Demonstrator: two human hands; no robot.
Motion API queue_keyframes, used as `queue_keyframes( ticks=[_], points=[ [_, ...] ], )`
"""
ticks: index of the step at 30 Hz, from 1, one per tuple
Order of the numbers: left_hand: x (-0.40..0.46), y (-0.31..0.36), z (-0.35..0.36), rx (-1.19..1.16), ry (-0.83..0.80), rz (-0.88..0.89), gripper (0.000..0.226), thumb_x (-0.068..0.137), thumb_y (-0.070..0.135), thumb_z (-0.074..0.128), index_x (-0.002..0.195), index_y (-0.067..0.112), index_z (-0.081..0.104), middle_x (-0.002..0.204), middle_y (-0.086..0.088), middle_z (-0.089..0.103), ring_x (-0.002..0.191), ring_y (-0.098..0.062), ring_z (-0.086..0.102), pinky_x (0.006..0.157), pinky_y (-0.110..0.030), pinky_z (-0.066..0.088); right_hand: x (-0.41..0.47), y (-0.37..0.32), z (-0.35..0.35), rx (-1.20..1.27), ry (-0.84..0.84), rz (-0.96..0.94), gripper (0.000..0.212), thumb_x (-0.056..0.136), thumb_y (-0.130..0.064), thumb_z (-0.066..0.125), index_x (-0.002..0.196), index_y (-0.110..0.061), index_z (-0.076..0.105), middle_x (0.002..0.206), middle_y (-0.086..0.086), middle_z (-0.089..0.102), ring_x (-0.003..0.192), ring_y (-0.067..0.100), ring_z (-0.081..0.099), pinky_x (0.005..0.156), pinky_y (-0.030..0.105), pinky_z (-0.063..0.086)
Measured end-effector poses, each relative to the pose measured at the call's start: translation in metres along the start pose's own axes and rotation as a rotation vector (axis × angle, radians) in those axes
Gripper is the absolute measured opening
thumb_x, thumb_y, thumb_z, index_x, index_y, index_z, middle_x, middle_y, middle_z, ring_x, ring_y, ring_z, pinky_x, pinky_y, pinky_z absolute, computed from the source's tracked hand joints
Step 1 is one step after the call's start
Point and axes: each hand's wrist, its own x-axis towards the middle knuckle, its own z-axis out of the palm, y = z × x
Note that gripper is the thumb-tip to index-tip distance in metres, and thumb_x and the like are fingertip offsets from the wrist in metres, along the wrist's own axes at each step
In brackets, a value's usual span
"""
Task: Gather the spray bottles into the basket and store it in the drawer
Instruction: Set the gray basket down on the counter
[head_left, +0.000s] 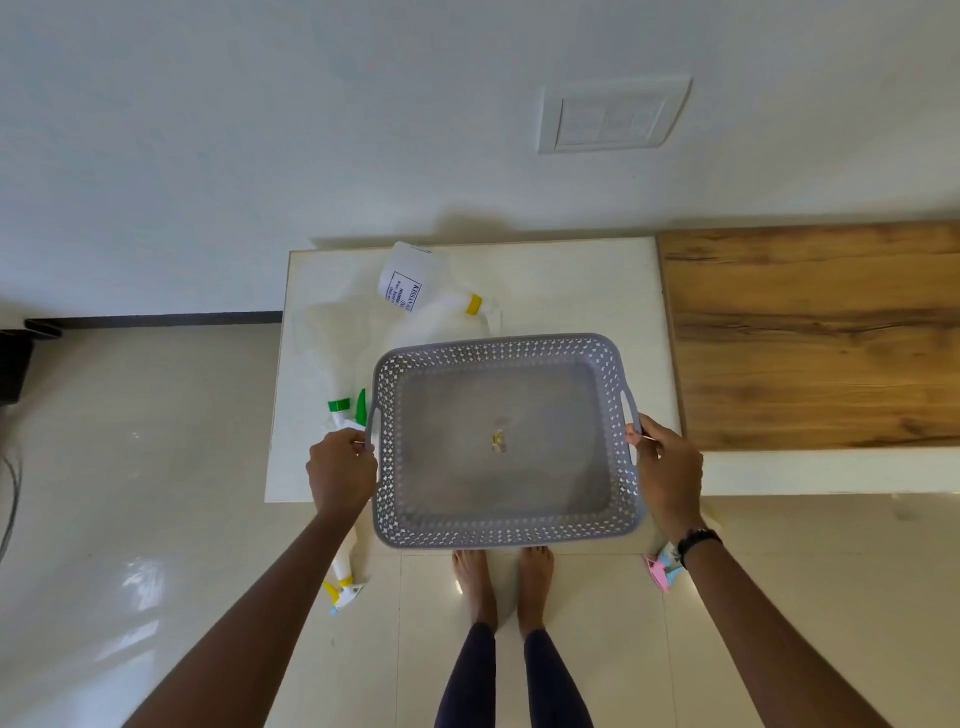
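I hold a grey perforated basket (506, 530) level in front of me, above the near edge of a white cabinet top (571, 291). My left hand (340, 475) grips its left handle and my right hand (667, 467) grips its right handle. The basket holds only a tiny scrap. On the cabinet top behind the basket lie a white bottle with a yellow cap (436, 296) and a bottle with a green sprayer (332, 358). A yellow-triggered spray bottle (345, 571) lies on the floor under my left forearm. A pink and blue sprayer (662, 569) shows by my right wrist.
A wood-grain top (815, 338) adjoins the white cabinet on the right. The wall with a switch plate (613, 117) rises behind. Glossy floor tiles (156, 467) spread to the left, with a dark object (13, 364) and cable at the far left. My bare feet (501, 582) stand below the basket.
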Motion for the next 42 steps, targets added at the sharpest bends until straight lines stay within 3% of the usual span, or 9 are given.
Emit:
queue_keyframes(
  ticks=[4,8,11,13,15,25,34,38,42],
  points=[
    [0.017,0.006,0.004,0.003,0.015,0.048,0.020,0.084,0.005,0.062,0.101,-0.002,0.071,0.099,-0.021,0.073,0.094,-0.039,0.066,0.084,-0.041,0.050,0.016,-0.002,0.004,-0.002,-0.006,-0.044,0.023,0.093,-0.013,0.059,0.109,-0.001,0.069,0.093,0.017,0.073,0.073,0.018,0.060,0.061,0.015,0.044],
    [0.036,0.016,0.007,-0.031,0.019,0.085,0.019,0.083,0.005,0.063,0.099,-0.001,0.072,0.095,-0.020,0.073,0.089,-0.038,0.068,0.085,-0.042,0.052,0.034,-0.010,0.004,-0.028,0.022,-0.096,0.017,0.092,-0.008,0.059,0.098,0.002,0.071,0.085,0.016,0.073,0.069,0.018,0.057,0.053,0.003,0.037],
    [0.046,0.027,0.008,-0.061,0.018,0.118,0.019,0.083,0.003,0.063,0.100,-0.002,0.071,0.098,-0.020,0.073,0.088,-0.037,0.069,0.086,-0.043,0.054,0.048,-0.013,0.003,-0.028,0.042,-0.083,0.017,0.092,-0.009,0.058,0.092,0.002,0.071,0.082,0.018,0.072,0.069,0.025,0.060,0.054,0.008,0.039],
    [0.053,0.033,0.010,-0.061,0.019,0.135,0.020,0.082,0.003,0.064,0.100,-0.002,0.072,0.099,-0.019,0.073,0.088,-0.036,0.069,0.087,-0.042,0.054,0.057,-0.013,0.003,-0.013,0.057,-0.063,0.016,0.091,-0.010,0.059,0.095,0.001,0.071,0.087,0.019,0.073,0.077,0.031,0.064,0.059,0.020,0.046],
    [0.059,0.037,0.011,-0.069,0.019,0.143,0.020,0.082,0.003,0.065,0.101,-0.001,0.071,0.099,-0.019,0.073,0.088,-0.035,0.070,0.087,-0.040,0.054,0.066,-0.013,0.004,-0.005,0.062,-0.066,0.017,0.091,-0.010,0.060,0.099,-0.001,0.072,0.091,0.018,0.074,0.080,0.030,0.065,0.056,0.013,0.042],
    [0.074,0.051,0.016,-0.083,0.013,0.179,0.021,0.082,0.005,0.064,0.101,-0.001,0.071,0.101,-0.018,0.073,0.094,-0.033,0.069,0.090,-0.039,0.052,0.094,-0.017,0.003,-0.013,0.051,-0.065,0.022,0.090,-0.007,0.061,0.109,-0.002,0.070,0.103,0.017,0.072,0.082,0.017,0.059,0.050,0.003,0.039],
    [0.077,0.050,0.017,-0.097,0.010,0.208,0.020,0.082,0.005,0.064,0.100,0.001,0.072,0.099,-0.017,0.074,0.096,-0.030,0.069,0.089,-0.037,0.051,0.096,-0.018,0.001,0.000,0.051,-0.040,0.022,0.090,-0.007,0.062,0.110,-0.001,0.070,0.094,0.012,0.072,0.078,0.014,0.055,0.052,0.001,0.035],
    [0.083,0.055,0.016,-0.102,0.015,0.220,0.020,0.083,0.007,0.063,0.101,0.001,0.072,0.099,-0.016,0.074,0.095,-0.029,0.069,0.087,-0.035,0.050,0.099,-0.024,0.000,-0.007,0.045,-0.053,0.021,0.090,-0.006,0.061,0.108,0.000,0.070,0.073,-0.003,0.063,0.074,0.013,0.048,0.050,-0.001,0.033],
    [0.085,0.056,0.017,-0.136,0.006,0.219,0.021,0.083,0.008,0.064,0.101,0.001,0.072,0.099,-0.016,0.074,0.093,-0.029,0.070,0.086,-0.035,0.051,0.100,-0.025,0.002,-0.051,0.055,-0.039,0.021,0.091,-0.006,0.060,0.108,0.000,0.070,0.089,0.013,0.069,0.077,0.015,0.049,0.049,-0.001,0.031]
  ],
)
